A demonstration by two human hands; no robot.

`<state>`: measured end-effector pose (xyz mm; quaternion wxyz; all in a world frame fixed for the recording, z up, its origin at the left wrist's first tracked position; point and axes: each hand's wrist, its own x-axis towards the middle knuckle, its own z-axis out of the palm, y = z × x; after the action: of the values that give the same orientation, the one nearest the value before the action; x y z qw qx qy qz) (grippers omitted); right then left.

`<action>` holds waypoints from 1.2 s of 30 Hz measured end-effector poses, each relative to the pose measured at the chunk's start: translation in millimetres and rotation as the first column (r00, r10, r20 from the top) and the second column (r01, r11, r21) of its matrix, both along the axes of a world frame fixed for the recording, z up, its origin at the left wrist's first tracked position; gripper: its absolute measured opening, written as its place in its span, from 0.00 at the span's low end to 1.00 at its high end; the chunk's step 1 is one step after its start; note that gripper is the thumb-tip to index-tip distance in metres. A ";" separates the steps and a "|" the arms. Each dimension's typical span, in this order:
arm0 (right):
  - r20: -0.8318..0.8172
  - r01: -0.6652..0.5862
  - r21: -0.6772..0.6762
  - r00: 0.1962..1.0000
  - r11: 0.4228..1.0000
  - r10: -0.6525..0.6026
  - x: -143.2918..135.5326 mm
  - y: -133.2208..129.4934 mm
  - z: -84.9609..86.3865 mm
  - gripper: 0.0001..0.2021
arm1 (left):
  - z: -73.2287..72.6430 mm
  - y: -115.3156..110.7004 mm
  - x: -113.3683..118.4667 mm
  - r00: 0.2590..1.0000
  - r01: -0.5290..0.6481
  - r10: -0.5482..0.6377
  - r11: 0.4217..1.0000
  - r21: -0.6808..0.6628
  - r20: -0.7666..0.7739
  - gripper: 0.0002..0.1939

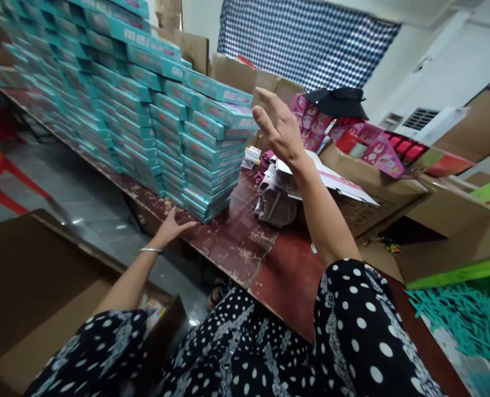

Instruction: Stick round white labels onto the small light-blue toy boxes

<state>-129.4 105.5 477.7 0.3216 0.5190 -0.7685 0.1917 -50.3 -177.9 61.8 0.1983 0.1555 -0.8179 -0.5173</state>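
Teal flat boxes stand in tall stacks along the dark red table, reaching from the middle to the far left. My left hand is at the table's front edge, just below the nearest stack, with thumb and fingers apart and nothing in it. Raised to the right of the top of that stack is my right hand, its fingers extended and holding nothing. Beneath my right forearm lie folded white cartons in a pile, with a flat white and pink sheet beside them.
An open cardboard box is at the lower left, near an orange stool. Right of the pile are cardboard boxes with pink packages and a black hat. Teal shredded strips lie at the lower right.
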 end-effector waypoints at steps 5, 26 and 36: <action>0.025 0.008 0.133 1.000 0.991 -0.011 -69.1 -50.9 7.2 0.48 | -24.9 7.3 -47.9 1.000 -0.018 0.017 1.000 0.021 0.005 0.73; 0.017 -0.124 -0.203 0.991 0.971 0.130 -68.0 -57.5 8.2 0.38 | 24.7 -13.8 -29.9 0.970 -0.188 0.191 0.981 0.037 -0.151 0.41; 0.433 0.285 0.005 0.863 0.959 -0.259 -180.4 -111.2 79.8 0.30 | 234.9 -0.6 11.9 0.687 -0.375 -0.024 0.844 -0.383 -0.726 0.33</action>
<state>-309.9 -5.7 557.6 0.1833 0.3408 -0.8796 0.2767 -38.4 -178.5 296.8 0.5800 -0.0314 -0.7636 -0.2821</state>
